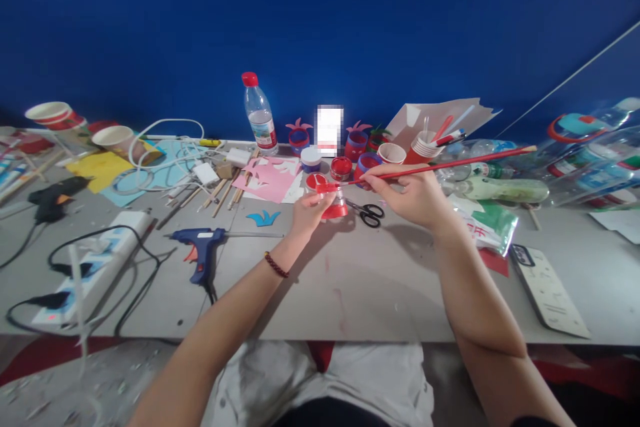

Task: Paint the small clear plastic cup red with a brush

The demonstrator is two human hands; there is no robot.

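My left hand (309, 219) is closed around a small clear cup-like piece (334, 209) with red paint on its rim and base. My right hand (407, 195) grips a long red paintbrush (465, 159), its tip touching the piece near my left fingers. Just behind the piece are an open jar of red paint (341, 167) and a white-lidded jar (311, 157). Black scissors (371, 215) lie between my hands, and a blue paper leaf cutout (263, 218) lies left of my left hand.
A blue glue gun (201, 250) and a power strip (100, 267) with cables lie at left. A bottle (261, 120) stands at the back beside painted pots (299, 137). Paper cups (423, 149) and plastic bottles (510, 189) are at right, with a phone (549, 290) near the front edge.
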